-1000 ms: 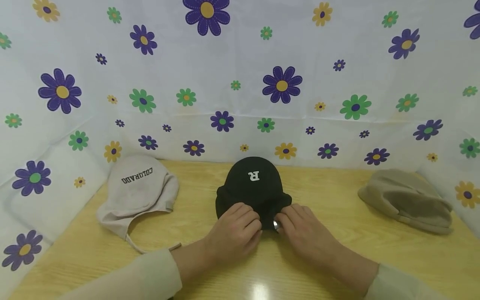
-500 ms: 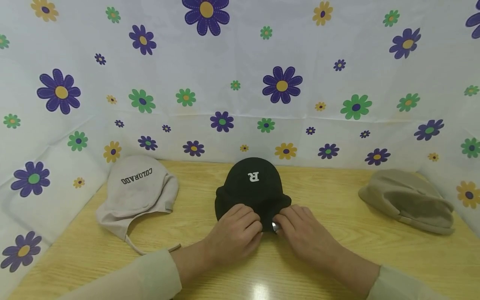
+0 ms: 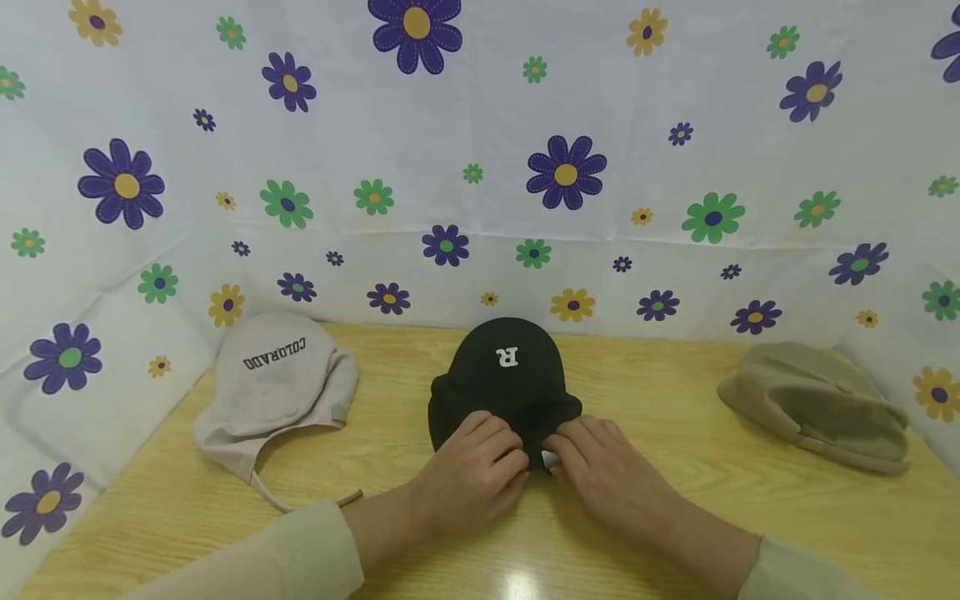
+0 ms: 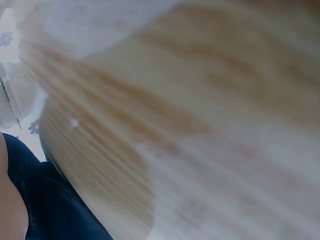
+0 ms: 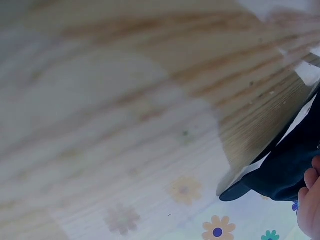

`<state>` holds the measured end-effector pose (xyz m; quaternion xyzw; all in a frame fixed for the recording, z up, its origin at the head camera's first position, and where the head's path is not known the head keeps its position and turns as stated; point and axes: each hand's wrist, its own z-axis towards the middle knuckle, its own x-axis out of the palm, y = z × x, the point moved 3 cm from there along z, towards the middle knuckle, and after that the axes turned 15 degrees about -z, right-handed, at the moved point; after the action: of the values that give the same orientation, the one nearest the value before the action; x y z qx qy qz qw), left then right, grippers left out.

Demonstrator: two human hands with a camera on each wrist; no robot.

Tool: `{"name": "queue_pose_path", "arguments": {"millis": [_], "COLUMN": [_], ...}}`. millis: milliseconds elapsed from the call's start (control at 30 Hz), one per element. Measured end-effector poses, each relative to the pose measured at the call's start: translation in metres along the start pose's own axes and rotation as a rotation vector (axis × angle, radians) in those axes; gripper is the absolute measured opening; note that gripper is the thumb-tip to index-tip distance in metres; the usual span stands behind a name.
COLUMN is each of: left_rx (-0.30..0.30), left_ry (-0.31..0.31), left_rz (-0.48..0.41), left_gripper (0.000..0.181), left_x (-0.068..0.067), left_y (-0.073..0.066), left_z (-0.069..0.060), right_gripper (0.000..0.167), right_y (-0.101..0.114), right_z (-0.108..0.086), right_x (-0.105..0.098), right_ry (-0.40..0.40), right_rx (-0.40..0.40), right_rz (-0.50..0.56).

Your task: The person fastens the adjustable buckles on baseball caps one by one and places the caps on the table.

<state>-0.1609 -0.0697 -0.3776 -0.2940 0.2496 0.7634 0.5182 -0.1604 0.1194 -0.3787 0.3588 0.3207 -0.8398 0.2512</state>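
While in both hands [image 3: 476, 471] [image 3: 611, 467], black cap [image 3: 504, 389]

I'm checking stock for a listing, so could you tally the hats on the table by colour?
Black hat: 1
Pale hat marked COLORADO: 1
Khaki hat: 1
Total: 3 hats

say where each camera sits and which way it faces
Head: on the head, facing forward and down at the black cap; left hand, right hand show.
Left wrist: worn there, facing over the table; skin shows lower left.
Right wrist: worn there, over the table; fingers show at right.
Head and right wrist share the black cap.
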Motion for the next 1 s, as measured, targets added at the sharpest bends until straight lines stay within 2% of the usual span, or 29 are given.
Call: {"name": "queue_pose_path", "arguments": {"millis": [200, 400, 667, 833, 1000], "left_rx": [0.007, 0.018, 0.027, 0.033, 0.036], "left_ry": [0.009, 0.015, 0.018, 0.019, 0.021], "left_rz": [-0.004, -0.005, -0.017, -0.019, -0.017], "left_gripper": [0.013, 0.012, 0.010, 0.010, 0.009], "left_x": [0.0005, 0.0012, 0.0025, 0.0030, 0.0034], "left_y": [-0.0004, -0.0013, -0.0017, -0.0022, -0.0025], "left_z": [-0.0001, -0.0002, -0.0001, -0.0009, -0.0007], "right_gripper": [0.037, 0.018, 0.022, 0.018, 0.026], "right_y": [0.0001, 0.0001, 0.0008, 0.0016, 0.0026], "right_z": [-0.0015, -0.0019, -0.0009, -0.0007, -0.0010], "right_x": [0.0004, 0.0012, 0.0014, 0.0023, 0.0020], "right_ry": [-0.002, 0.026, 0.013, 0.022, 0.016], "right_rx": [-0.006, -0.009, -0.024, -0.040, -0.051], "right_rz": [0.010, 0.026, 0.026, 0.037, 0.036]}}
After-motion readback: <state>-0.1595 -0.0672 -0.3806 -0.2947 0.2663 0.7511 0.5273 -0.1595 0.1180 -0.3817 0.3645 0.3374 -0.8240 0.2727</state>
